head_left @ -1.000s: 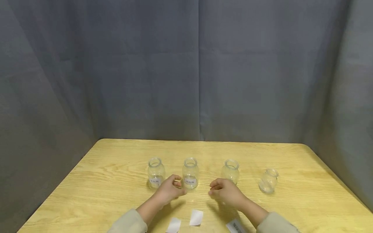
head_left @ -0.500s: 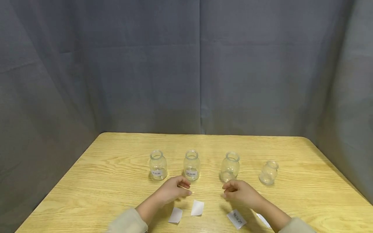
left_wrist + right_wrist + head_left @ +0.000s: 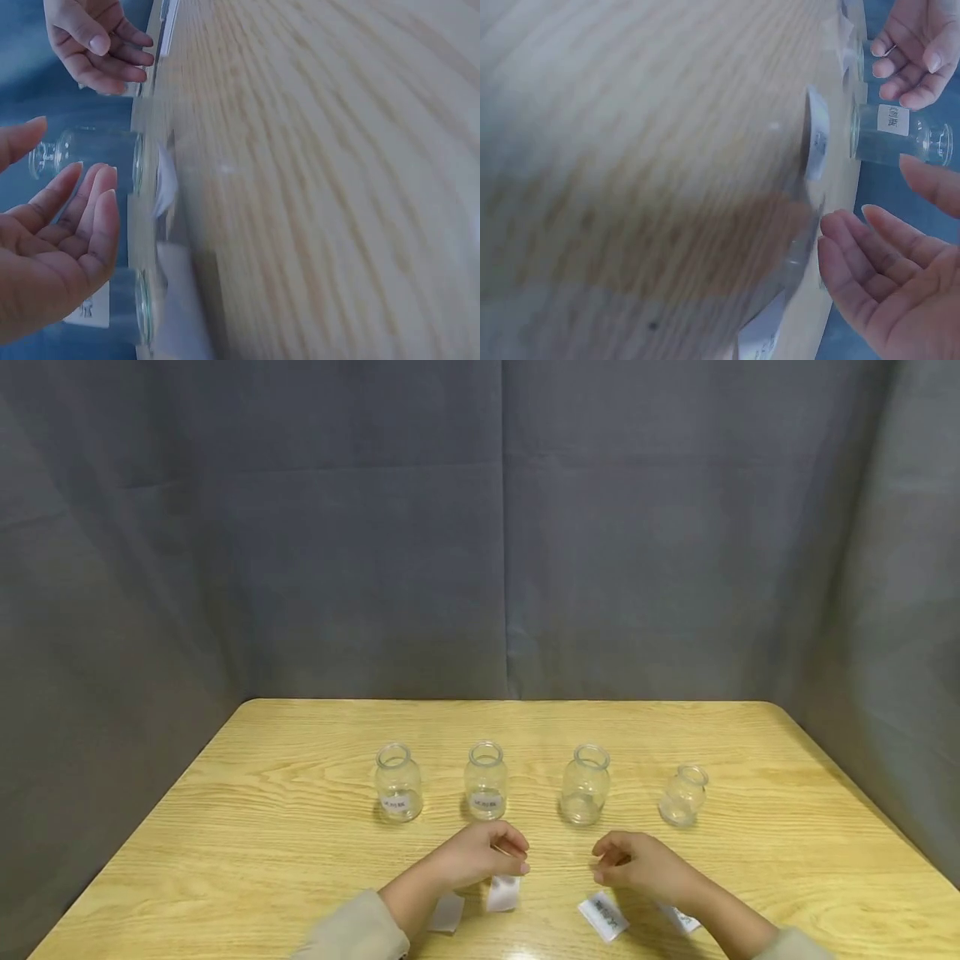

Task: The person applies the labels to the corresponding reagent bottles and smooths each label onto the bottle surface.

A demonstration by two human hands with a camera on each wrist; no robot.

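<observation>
A: How are the fingers, do we think?

B: The left hand (image 3: 483,853) and the right hand (image 3: 645,864) both have loosely bent fingers. We see nothing held in them.

A: Which thing is nearest to each?

B: Toward the person from the left hand lies a white slip (image 3: 503,897), just below the thumb; its long axis runs roughly front to back. The right hand is the nearer one to the printed label (image 3: 603,917), which lies toward the person from its fingertips. This long axis slants, from far left to near right.

A: And around these?

B: We find a second slip (image 3: 447,913) to the left, and a second label (image 3: 684,920) partly hidden by the right forearm.

A: Farther out?

B: On the wooden table (image 3: 300,860) stand the left jar (image 3: 397,781), the second jar (image 3: 486,777), the third jar (image 3: 586,785) and the small jar (image 3: 683,796). Only the first two visibly bear labels.

A: Can we read them?

B: The characters look Chinese, but are too blurred for certainty. We notice no brand; the slips show no writing.
</observation>
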